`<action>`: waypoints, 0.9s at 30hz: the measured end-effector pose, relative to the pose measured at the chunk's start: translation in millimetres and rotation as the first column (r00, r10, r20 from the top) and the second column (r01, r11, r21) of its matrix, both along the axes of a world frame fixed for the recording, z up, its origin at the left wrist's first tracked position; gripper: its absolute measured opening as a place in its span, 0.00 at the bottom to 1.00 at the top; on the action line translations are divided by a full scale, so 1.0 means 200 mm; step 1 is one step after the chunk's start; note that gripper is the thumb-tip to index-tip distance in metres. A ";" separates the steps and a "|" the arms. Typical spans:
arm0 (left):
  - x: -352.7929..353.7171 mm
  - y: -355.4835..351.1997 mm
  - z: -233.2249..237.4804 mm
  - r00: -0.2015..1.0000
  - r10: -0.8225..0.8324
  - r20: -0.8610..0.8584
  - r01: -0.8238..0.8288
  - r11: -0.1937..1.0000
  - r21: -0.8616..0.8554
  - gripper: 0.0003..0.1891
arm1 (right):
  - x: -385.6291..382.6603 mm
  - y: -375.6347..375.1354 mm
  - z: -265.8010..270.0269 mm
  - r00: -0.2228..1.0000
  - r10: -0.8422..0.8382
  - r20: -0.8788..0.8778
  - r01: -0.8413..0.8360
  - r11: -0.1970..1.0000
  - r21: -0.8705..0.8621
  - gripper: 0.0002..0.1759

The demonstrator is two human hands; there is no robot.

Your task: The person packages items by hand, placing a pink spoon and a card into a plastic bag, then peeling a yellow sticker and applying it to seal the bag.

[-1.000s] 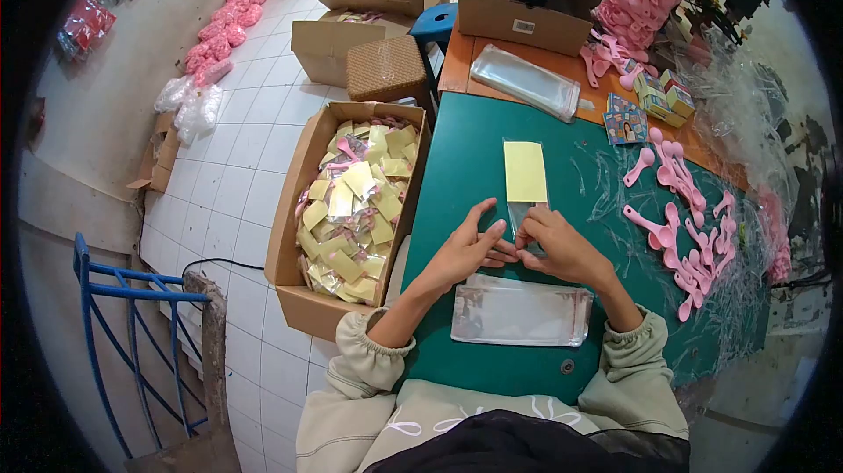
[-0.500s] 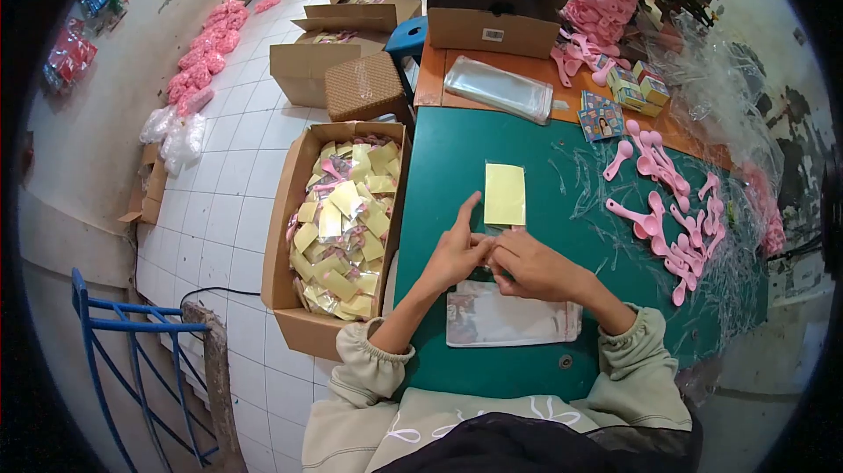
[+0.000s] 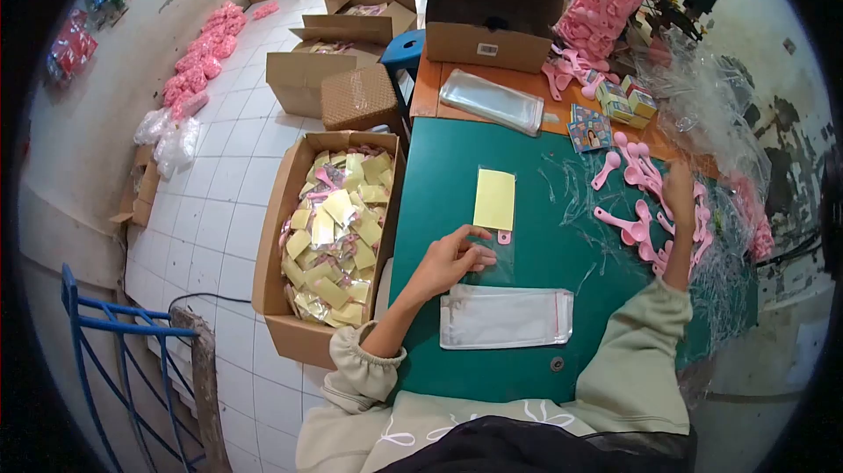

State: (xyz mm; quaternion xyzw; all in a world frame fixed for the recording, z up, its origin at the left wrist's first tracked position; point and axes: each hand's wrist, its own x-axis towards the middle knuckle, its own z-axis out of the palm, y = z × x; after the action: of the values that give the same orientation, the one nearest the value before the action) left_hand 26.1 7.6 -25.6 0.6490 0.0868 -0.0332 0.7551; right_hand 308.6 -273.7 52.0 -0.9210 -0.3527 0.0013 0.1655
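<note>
A clear plastic bag with a yellow card (image 3: pixel 495 200) in it lies on the green tabletop. The pink handle end of a spoon (image 3: pixel 504 238) pokes out below the card. Beside the bag's lower end is my left hand (image 3: pixel 450 262), its fingers bent but apart, holding nothing that I can see. Far to the right, my right hand (image 3: pixel 679 190) is over the loose pink spoons (image 3: pixel 639 225); its fingertips are hidden, so a grip cannot be made out. Closer to my body lies a stack of clear bags (image 3: pixel 506 318).
At my left stands a carton (image 3: pixel 268 297) full of packed bags with yellow cards. Toward the back are more clear bags (image 3: pixel 492 101), small printed cards (image 3: pixel 588 129), little boxes (image 3: pixel 625 102) and an open brown box (image 3: pixel 492 43). Crumpled plastic film (image 3: pixel 716 122) covers the right edge.
My right hand has left the card's bag and reached right to the spoons. My left hand's pointing finger has drawn back and bent. The spoon handle below the card is now uncovered.
</note>
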 end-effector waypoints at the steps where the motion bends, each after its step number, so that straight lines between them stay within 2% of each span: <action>1: -0.01 -0.01 -0.01 1.000 0.001 -0.002 -0.001 1.000 -0.016 0.11 | -0.16 0.10 0.03 0.994 0.108 -0.016 -0.106 0.989 0.106 0.21; 3: -0.01 -0.01 -0.01 1.000 0.008 -0.006 -0.009 0.995 -0.096 0.10 | -0.46 0.26 0.04 0.946 0.319 -0.060 -0.298 0.927 0.226 0.24; 5: 0.00 -0.01 -0.04 0.999 0.012 0.034 -0.007 0.989 -0.146 0.10 | -0.67 0.39 -0.03 0.891 0.447 -0.076 -0.414 0.870 0.268 0.27; 6: 0.00 -0.01 -0.03 0.999 0.029 0.036 -0.022 0.982 -0.186 0.11 | -0.74 0.44 -0.09 0.883 0.462 -0.084 -0.422 0.859 0.289 0.28; 9: -0.02 -0.02 0.01 0.998 0.055 0.026 -0.043 0.942 -0.332 0.12 | -0.85 0.53 -0.22 0.886 0.458 -0.069 -0.407 0.841 0.357 0.21; 12: -0.05 0.01 0.06 0.999 0.033 -0.012 -0.035 0.939 -0.341 0.12 | -0.81 0.52 -0.29 0.874 0.485 0.027 -0.444 0.776 0.447 0.14; 13: -0.05 0.02 0.08 1.000 0.024 -0.017 -0.029 0.932 -0.361 0.12 | -0.80 0.52 -0.29 0.879 0.477 -0.001 -0.419 0.774 0.476 0.13; 14: -0.05 0.03 0.09 0.998 0.059 -0.020 -0.063 0.941 -0.333 0.12 | -0.80 0.52 -0.28 0.884 0.467 -0.033 -0.389 0.771 0.504 0.11; 16: -0.04 0.01 0.08 0.994 0.083 0.077 -0.082 0.996 -0.014 0.13 | -0.80 0.51 -0.26 0.878 0.465 -0.110 -0.338 0.767 0.545 0.09; 17: -0.03 0.00 0.08 0.988 0.085 0.126 -0.103 0.984 0.148 0.14 | -0.80 0.51 -0.25 0.867 0.474 -0.153 -0.319 0.765 0.560 0.09; 18: -0.03 -0.01 0.09 0.989 0.086 0.123 -0.111 0.970 0.215 0.12 | -0.80 0.51 -0.25 0.853 0.484 -0.195 -0.300 0.761 0.575 0.09; 21: -0.03 -0.01 0.09 0.994 0.062 0.094 -0.090 0.938 0.336 0.08 | -0.77 0.50 -0.28 0.837 0.476 -0.269 -0.249 0.771 0.587 0.07; 23: -0.02 -0.02 0.08 0.986 0.104 0.128 -0.144 0.925 0.352 0.05 | -0.77 0.50 -0.28 0.788 0.454 -0.415 -0.123 0.778 0.617 0.06; 24: -0.02 -0.03 0.07 0.981 0.126 0.144 -0.171 0.917 0.359 0.05 | -0.77 0.50 -0.28 0.753 0.444 -0.486 -0.058 0.780 0.623 0.06; 27: -0.02 -0.03 0.03 0.970 0.174 0.170 -0.223 0.913 0.341 0.05 | -0.78 0.50 -0.32 0.536 0.471 -0.700 0.167 0.754 0.635 0.05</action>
State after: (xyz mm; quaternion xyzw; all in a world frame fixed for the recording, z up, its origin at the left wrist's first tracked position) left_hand 22.5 1.1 -19.5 0.7638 0.1053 0.1043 0.6282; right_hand 153.1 -172.9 -11.1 -0.6552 -0.2940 0.3323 0.6115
